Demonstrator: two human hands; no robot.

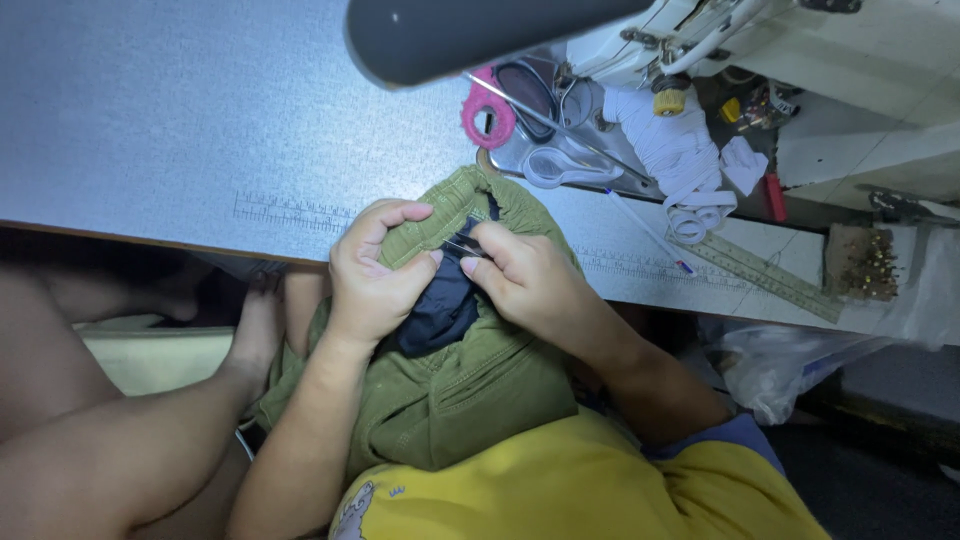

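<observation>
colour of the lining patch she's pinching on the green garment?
Dark navy, near black: the lining piece between left hand and right hand, head view.

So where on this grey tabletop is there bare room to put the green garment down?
The grey tabletop is bare across its left stretch, bordered by the printed ruler marks near its front edge and the dark lamp head above. The right end is crowded: pink-handled scissors, white elastic band, long ruler. Both hands, left and right, hold the olive-green garment.
</observation>
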